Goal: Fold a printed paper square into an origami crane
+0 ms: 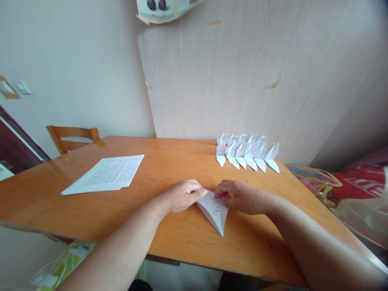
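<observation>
A partly folded sheet of printed paper [216, 213] lies on the wooden table in front of me, its pointed end towards me. My left hand [185, 195] pinches its upper left edge between thumb and fingers. At the upper right of the same paper, my right hand [239, 197] is closed on the edge with bent fingers. Some print shows on the paper between the hands. The fingertips partly cover its far edge.
A stack of printed sheets [113, 173] rests on the left of the table [169, 161]. Several folded paper figures [250, 155] stand in rows at the back right. A wooden chair [74, 133] is beyond the left end, and bags [360, 184] lie to the right.
</observation>
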### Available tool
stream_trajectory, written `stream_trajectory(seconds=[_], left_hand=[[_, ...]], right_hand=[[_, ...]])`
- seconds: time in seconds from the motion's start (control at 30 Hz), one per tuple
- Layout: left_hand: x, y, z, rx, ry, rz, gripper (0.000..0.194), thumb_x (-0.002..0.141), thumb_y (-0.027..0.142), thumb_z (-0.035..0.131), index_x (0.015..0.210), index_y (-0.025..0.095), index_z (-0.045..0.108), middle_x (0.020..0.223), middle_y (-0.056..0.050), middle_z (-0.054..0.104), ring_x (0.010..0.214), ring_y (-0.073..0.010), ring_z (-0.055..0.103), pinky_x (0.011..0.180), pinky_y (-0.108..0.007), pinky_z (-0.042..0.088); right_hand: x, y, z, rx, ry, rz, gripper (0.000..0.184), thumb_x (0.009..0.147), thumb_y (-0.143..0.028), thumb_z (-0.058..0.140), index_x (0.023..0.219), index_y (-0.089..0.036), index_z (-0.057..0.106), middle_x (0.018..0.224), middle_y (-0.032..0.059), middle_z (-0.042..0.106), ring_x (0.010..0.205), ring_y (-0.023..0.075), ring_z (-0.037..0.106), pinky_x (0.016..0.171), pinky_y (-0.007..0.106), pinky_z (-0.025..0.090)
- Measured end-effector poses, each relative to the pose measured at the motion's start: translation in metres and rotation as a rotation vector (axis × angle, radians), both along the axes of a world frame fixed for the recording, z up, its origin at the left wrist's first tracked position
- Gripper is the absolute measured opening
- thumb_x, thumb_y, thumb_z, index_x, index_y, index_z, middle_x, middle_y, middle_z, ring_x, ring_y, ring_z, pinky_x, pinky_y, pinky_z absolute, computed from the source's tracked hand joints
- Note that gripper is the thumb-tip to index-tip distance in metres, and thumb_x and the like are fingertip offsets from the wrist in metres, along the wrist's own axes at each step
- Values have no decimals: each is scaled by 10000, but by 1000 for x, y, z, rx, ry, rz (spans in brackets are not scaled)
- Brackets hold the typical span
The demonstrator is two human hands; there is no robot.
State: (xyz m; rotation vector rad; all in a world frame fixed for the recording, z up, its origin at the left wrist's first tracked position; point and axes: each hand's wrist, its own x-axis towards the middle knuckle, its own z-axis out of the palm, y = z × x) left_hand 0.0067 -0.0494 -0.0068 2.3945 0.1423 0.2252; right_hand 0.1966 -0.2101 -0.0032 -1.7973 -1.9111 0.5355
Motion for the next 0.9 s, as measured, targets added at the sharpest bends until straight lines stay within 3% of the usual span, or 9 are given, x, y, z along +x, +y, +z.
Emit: stream_trajectory(seconds=[0.17,0.3,0.5,0.7,0.9], left_hand=[[-4,-1,-1,-31,-15,28,272,860,263,618,618,174,532,990,-52,672,926,-188,616,823,-283,459],[-9,-2,3,-74,16,20,45,757,145,631,750,189,624,1037,-49,689,1001,-212,622,897,-310,466],[-14,-2,8,-54,47,38,310,668,88,586,932,211,691,1078,-38,683,992,-212,613,915,-320,479],[-18,-4,9,74,42,7,393,684,92,570,1019,243,709,1095,-33,672,1036,-226,590,936,-324,467],[-17,-8,6,214,-23,-32,361,711,65,573,990,238,724,1038,-41,693,1045,-241,586,959,-344,439]], right_hand=[[-3,-12,18,-71,-29,60,331,738,-82,596,1001,-241,719,1013,44,660,915,202,617,839,310,468],[-3,-17,23,-104,-30,79,391,705,-58,622,1027,-253,724,1050,42,658,953,213,618,882,321,469],[-2,-18,20,-82,1,86,304,755,-98,652,993,-261,749,1066,40,669,970,209,623,909,331,470],[-1,-17,20,-14,24,186,257,835,-140,646,1003,-276,786,1082,38,712,1014,211,629,921,334,468],[-3,-14,16,49,-60,170,202,911,-193,610,962,-272,788,960,31,746,943,209,634,911,357,449]])
